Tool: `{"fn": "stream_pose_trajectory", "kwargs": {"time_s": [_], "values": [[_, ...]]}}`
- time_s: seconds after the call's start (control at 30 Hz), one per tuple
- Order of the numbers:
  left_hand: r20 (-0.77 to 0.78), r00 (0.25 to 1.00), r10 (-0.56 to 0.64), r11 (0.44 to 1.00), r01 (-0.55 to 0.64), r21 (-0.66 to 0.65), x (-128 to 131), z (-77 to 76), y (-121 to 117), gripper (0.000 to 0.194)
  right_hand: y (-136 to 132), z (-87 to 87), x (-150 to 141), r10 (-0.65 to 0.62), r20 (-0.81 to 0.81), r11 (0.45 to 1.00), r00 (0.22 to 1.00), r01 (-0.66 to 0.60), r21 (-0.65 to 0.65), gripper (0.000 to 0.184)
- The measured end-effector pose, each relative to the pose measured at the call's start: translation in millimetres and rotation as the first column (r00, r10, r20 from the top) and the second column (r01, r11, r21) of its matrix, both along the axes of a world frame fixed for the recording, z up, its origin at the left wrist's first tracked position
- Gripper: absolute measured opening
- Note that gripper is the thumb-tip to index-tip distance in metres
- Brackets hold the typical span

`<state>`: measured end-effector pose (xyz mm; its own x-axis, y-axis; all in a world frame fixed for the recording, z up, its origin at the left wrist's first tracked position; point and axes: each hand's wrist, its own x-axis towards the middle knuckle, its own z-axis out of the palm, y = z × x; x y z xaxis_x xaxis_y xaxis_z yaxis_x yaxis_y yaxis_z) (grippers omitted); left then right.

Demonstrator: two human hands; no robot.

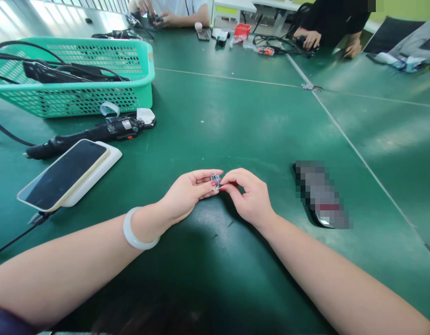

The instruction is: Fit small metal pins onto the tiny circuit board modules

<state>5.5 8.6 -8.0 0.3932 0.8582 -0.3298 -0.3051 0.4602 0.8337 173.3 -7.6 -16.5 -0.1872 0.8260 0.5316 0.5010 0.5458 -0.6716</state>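
Observation:
A small grey-blue part [215, 179], seemingly plastic or metal with a pale lower edge, is pinched between the thumb and fingers of my left hand [187, 193]. Its exact kind is too small to tell. My right hand [249, 193] is closed in a pinch, thumb and index fingertip meeting at the part's right edge. Whether those fingertips grip the part itself or a tinier piece cannot be made out. Both hands are just above the green table [215, 139], in the middle of the view.
To the left are a green basket [150, 70] with black cables, a black electric screwdriver [96, 135] and a phone [64, 174] on a white block [110, 160]. A blurred dark object [319, 195] lies right. Two people work across the table, near a red box [242, 30].

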Motion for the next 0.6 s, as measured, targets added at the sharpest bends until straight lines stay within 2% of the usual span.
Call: {"fn": "stream_pose_trajectory", "kwargs": {"time_s": [0.1,0.23,0.33,0.47,0.6], "values": [[-0.045,0.999,0.022,0.999,-0.021,0.025,0.3,1.3,-2.6,0.031,1.1,-1.2,0.7,-0.025,0.016,0.999,1.0,0.025,-0.036,0.01],[-0.21,0.977,0.029,0.988,0.004,0.156,0.1,3.2,-5.7,0.041,3.4,-3.3,2.3,-0.051,0.076,0.996,0.996,0.056,-0.066,0.013],[-0.351,0.936,0.029,0.964,0.067,0.259,-0.8,2.1,-7.1,0.042,3.4,-3.8,3.4,-0.067,0.134,0.997,0.989,0.071,-0.032,0.012],[-0.465,0.884,0.049,0.929,0.131,0.346,-2.2,0.5,-8.1,0.041,0.6,-3.1,3.0,-0.064,0.211,0.998,0.975,0.061,0.024,0.011],[-0.526,0.847,0.073,0.902,0.17,0.398,-2.2,3.1,-8.6,0.037,-1.6,-2.4,1.7,-0.083,0.181,0.996,0.98,0.077,0.039,0.011]]}}
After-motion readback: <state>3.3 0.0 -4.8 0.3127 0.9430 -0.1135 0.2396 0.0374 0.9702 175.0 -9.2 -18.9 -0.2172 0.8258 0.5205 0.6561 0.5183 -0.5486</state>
